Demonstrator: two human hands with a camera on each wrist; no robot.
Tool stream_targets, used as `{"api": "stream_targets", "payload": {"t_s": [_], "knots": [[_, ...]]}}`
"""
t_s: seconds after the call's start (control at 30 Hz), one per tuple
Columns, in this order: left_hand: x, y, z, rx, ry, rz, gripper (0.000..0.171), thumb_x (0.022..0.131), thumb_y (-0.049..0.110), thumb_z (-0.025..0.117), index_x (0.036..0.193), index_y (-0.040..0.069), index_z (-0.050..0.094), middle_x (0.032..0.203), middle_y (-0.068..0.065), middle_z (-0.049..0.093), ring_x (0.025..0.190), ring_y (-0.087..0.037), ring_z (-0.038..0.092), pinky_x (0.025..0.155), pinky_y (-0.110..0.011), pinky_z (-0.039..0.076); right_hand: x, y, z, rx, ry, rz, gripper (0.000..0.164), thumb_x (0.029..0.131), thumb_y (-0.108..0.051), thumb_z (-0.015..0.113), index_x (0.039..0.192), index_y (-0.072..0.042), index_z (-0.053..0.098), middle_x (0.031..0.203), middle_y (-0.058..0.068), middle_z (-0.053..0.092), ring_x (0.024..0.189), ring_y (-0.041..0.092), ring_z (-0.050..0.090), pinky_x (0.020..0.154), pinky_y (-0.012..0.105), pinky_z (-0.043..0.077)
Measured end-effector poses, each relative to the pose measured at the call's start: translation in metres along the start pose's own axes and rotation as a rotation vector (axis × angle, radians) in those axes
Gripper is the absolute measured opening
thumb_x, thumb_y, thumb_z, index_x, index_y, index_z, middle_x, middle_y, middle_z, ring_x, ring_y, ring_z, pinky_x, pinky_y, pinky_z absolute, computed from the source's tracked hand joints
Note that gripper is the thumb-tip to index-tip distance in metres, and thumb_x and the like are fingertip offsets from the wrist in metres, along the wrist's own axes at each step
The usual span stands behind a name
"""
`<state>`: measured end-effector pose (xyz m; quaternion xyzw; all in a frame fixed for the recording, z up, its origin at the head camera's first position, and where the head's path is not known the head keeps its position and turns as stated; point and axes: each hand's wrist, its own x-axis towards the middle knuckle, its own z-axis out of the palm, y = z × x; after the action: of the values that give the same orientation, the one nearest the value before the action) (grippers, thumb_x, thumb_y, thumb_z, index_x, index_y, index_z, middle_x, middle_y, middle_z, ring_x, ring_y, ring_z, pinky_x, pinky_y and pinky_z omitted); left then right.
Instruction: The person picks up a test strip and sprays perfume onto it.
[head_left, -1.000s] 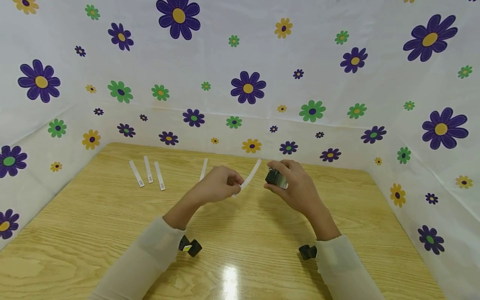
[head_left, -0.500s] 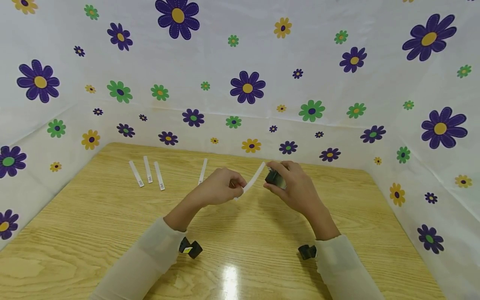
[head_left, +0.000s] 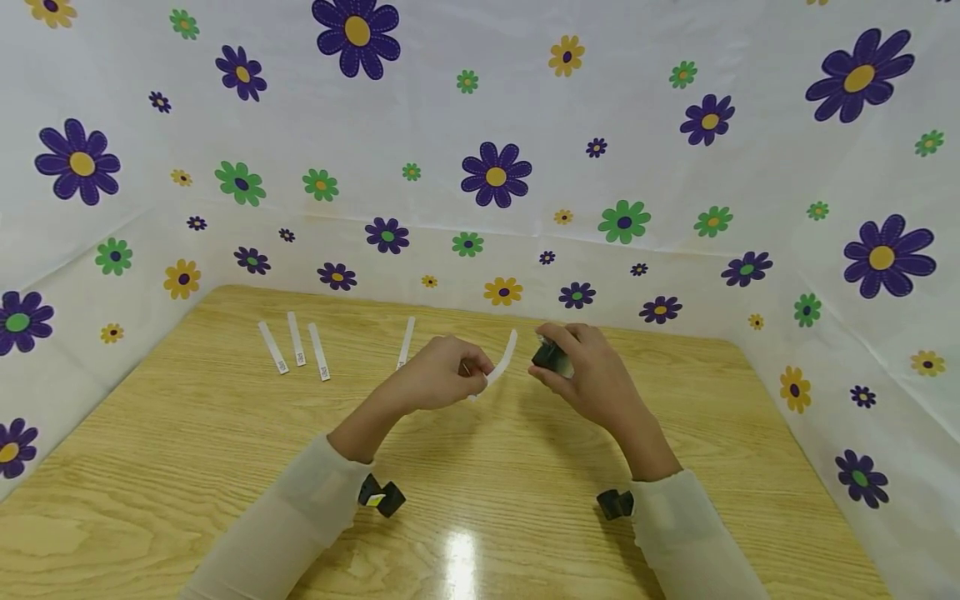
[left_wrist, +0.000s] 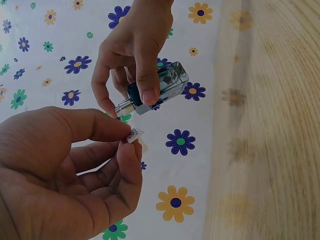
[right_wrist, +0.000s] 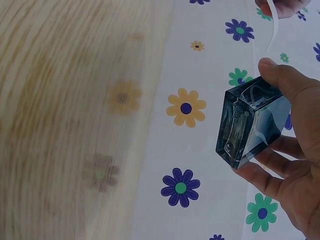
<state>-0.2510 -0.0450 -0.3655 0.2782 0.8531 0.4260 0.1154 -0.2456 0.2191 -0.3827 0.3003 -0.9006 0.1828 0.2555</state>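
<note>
My left hand [head_left: 444,375] pinches a white paper perfume test strip [head_left: 505,360] near one end. The strip curves up, its far end just left of the bottle and apart from it; its printed end [left_wrist: 134,134] pokes out between thumb and finger in the left wrist view. In my right hand [head_left: 596,375] is a dark-tinted glass perfume bottle [head_left: 553,358], held tilted with its metal spray neck [left_wrist: 124,108] toward the left hand. A finger of the right hand reaches to the sprayer's top. The bottle's thick glass base [right_wrist: 239,132] faces the right wrist camera.
Several more white strips lie on the wooden table [head_left: 480,467]: a group of three with a strip [head_left: 318,352] at its right, and a single strip [head_left: 406,342] partly behind the left hand. A flower-printed cloth [head_left: 420,108] walls the table's back and sides.
My left hand has shifted slightly right with the strip. The strip's free end came close to the bottle, then swung back left and bent more. The right hand stays nearly still.
</note>
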Motion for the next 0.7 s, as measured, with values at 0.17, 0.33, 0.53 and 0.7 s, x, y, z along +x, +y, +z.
{"api": "stream_targets", "payload": {"t_s": [0.17,0.33,0.53,0.7], "knots": [[-0.0004,0.0007,0.0001,0.006,0.002,0.002,0.016,0.097,0.007,0.064,0.11,0.003,0.074,0.091,-0.002,0.07,0.08,-0.015,0.065,0.069,-0.028,0.053,0.0001,0.0004,-0.0001,-0.01,0.01,0.0,0.057,0.086,-0.032,0.085,0.134,-0.014,0.062,0.114,0.019,0.065,0.099,0.034,0.063,0.077,0.048,0.056],[-0.0005,0.0011,0.0002,0.014,0.003,0.007,0.017,0.097,0.007,0.064,0.11,0.003,0.074,0.091,-0.002,0.071,0.08,-0.015,0.065,0.07,-0.029,0.054,0.0005,0.0015,-0.0002,-0.016,0.011,0.007,0.058,0.086,-0.034,0.085,0.135,-0.016,0.061,0.115,0.019,0.064,0.098,0.034,0.063,0.076,0.048,0.057],[-0.0005,0.0013,0.0002,0.016,0.0,0.002,0.017,0.097,0.007,0.063,0.11,0.003,0.073,0.091,-0.001,0.071,0.08,-0.015,0.065,0.069,-0.029,0.053,0.0006,0.0007,-0.0012,-0.019,0.007,0.0,0.058,0.085,-0.033,0.085,0.136,-0.016,0.061,0.115,0.019,0.064,0.098,0.034,0.063,0.075,0.048,0.057],[-0.0004,0.0017,0.0003,0.02,0.001,-0.003,0.017,0.098,0.007,0.063,0.11,0.003,0.073,0.09,-0.001,0.07,0.08,-0.015,0.065,0.069,-0.028,0.053,0.0003,-0.0003,-0.0025,-0.01,0.008,-0.006,0.058,0.086,-0.033,0.085,0.135,-0.013,0.061,0.114,0.019,0.065,0.099,0.035,0.063,0.077,0.049,0.056]]}}
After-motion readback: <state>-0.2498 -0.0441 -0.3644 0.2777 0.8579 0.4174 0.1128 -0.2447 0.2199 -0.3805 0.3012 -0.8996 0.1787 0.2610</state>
